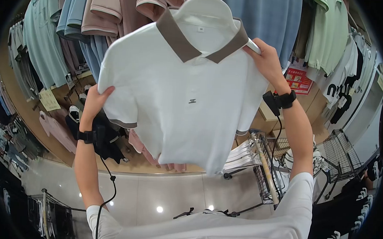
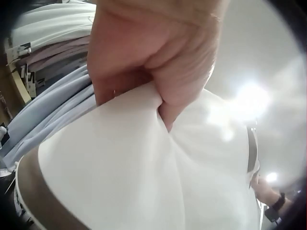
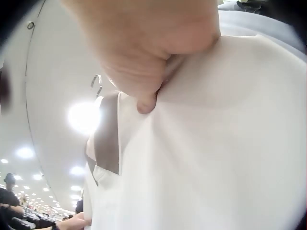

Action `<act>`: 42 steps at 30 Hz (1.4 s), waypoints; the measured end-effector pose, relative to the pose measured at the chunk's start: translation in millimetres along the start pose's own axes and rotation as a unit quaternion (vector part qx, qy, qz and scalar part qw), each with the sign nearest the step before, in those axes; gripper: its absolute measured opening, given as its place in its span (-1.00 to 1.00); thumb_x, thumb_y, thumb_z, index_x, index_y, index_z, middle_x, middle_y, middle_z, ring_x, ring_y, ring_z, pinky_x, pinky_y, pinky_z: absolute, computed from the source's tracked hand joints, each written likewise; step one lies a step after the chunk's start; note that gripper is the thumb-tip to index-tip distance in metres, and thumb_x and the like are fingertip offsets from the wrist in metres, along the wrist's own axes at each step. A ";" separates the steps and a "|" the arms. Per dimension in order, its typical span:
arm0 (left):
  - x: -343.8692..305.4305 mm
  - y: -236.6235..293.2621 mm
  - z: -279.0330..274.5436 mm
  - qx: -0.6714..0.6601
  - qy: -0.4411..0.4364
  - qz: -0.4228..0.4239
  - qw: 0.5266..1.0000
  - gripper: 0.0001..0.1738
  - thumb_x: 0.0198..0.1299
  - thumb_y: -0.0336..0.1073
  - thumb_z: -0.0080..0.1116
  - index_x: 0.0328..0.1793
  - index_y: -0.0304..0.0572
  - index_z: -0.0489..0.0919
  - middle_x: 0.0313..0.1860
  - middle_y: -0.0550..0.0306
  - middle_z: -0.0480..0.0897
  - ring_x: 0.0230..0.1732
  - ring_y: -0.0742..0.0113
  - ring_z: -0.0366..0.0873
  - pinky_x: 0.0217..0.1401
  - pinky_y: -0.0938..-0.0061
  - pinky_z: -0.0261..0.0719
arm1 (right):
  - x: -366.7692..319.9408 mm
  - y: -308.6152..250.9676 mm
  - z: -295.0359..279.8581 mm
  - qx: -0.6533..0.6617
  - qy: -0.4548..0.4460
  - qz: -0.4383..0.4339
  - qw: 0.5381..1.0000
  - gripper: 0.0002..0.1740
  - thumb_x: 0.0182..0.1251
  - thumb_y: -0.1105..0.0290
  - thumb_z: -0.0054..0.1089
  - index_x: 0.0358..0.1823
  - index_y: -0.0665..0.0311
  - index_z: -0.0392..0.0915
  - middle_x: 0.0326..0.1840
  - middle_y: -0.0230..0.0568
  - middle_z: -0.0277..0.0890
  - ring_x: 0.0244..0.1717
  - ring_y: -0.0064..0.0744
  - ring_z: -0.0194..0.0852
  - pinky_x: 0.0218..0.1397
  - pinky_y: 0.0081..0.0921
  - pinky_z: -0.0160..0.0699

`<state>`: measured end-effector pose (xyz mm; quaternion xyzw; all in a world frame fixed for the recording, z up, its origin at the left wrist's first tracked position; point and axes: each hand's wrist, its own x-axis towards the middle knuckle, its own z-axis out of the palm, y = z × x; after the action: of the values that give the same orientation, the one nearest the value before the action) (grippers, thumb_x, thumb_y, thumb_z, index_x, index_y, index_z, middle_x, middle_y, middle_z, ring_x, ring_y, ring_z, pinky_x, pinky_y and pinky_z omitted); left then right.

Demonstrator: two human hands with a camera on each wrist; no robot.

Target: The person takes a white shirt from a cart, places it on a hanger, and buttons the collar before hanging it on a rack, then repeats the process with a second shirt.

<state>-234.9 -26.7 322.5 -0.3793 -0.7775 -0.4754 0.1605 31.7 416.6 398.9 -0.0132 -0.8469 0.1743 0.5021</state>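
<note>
A white polo shirt (image 1: 175,101) with a grey-brown collar (image 1: 177,38) hangs on a white hanger (image 1: 206,10), held up in front of the body. My left hand (image 1: 96,100) pinches its shoulder at the left side; the left wrist view shows the thumb pressed into the white cloth (image 2: 120,158), fingers partly behind it. On the other side my right hand (image 1: 268,65) grips near the collar, where a white hanger end shows by the thumb. In the right wrist view, that hand (image 3: 153,57) pinches the shirt's cloth (image 3: 211,143), its fingertips mostly hidden.
Pink shirts (image 1: 104,11), a blue garment (image 1: 266,24) and green shirts (image 1: 334,36) hang on racks behind. A wire cart (image 1: 264,175) with white hangers (image 1: 243,157) stands lower right. Dark clothes on a rack (image 1: 61,216) are at lower left, above the tiled floor (image 1: 146,190).
</note>
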 end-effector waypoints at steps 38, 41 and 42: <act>-90.6 -137.8 225.0 0.178 -0.032 0.122 0.976 -0.75 0.10 -0.56 0.10 -0.08 -0.23 0.61 -0.36 -0.22 0.63 -0.31 -0.21 0.61 -0.28 0.11 0.54 | -201.6 292.9 139.8 -0.128 -0.095 0.041 0.986 -0.80 0.19 0.38 0.26 -0.15 0.16 0.56 -0.12 -0.20 0.49 0.02 -0.09 0.37 0.14 -0.17 0.23; -80.0 -128.0 265.6 0.209 -0.061 0.129 0.967 -0.78 0.12 -0.55 0.07 -0.10 -0.23 0.61 -0.39 -0.24 0.61 -0.35 -0.25 0.58 -0.31 0.06 0.49 | -213.9 330.5 130.3 -0.205 -0.108 0.065 0.971 -0.79 0.19 0.35 0.27 -0.14 0.15 0.57 -0.08 -0.19 0.48 0.08 -0.07 0.36 0.16 -0.14 0.25; -80.4 -138.3 285.2 0.219 -0.048 0.104 0.969 -0.75 0.10 -0.55 0.10 -0.07 -0.21 0.60 -0.41 -0.21 0.61 -0.37 -0.20 0.60 -0.34 0.08 0.50 | -214.2 342.5 126.3 -0.191 -0.124 0.108 0.968 -0.79 0.19 0.34 0.27 -0.14 0.14 0.57 -0.09 -0.18 0.49 0.09 -0.06 0.37 0.15 -0.12 0.27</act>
<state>-252.8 147.6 46.5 -0.4362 -0.8255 -0.2552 0.2511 -22.4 660.3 57.1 -0.1788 -0.9136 0.0632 0.3598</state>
